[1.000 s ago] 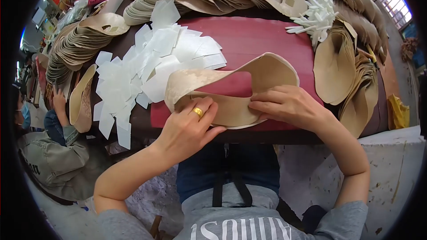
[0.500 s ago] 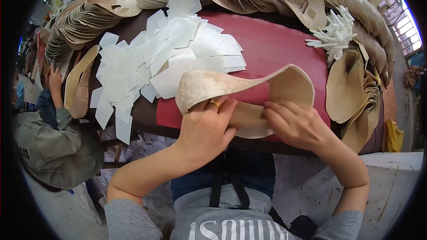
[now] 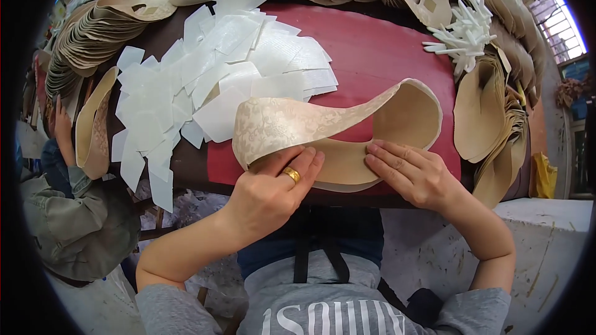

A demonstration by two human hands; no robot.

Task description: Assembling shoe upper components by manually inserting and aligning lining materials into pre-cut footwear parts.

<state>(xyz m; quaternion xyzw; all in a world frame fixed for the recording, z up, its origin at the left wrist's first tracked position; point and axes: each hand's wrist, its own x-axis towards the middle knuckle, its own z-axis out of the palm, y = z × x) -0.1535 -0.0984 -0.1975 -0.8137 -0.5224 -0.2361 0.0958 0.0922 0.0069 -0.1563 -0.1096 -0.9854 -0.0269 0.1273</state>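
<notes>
A shoe upper [image 3: 282,118], pale patterned fabric outside and smooth tan lining inside, curves as an open loop at the near edge of the work surface. My left hand [image 3: 264,189], a gold ring on one finger, grips its near-left part, with some fingertips hidden inside the loop. On the near strip's right part, my right hand [image 3: 417,177] holds the edge, its fingers together on the tan lining and its thumb out of sight. Beyond the upper lies a heap of white, translucent cut pieces [image 3: 230,74].
A red sheet [image 3: 360,43] covers part of the brown surface. White sticks [image 3: 465,34] are piled at the far right. Stacked uppers [image 3: 102,28] line the far side, with more tan ones [image 3: 481,111] at right. At left, another person's hand [image 3: 63,125] is near a single upper [image 3: 94,127].
My left hand has shifted slightly left and lower, away from the right hand. More of the near strip's tan lining shows between them, and the loop looks wider. The whole view has shifted a little.
</notes>
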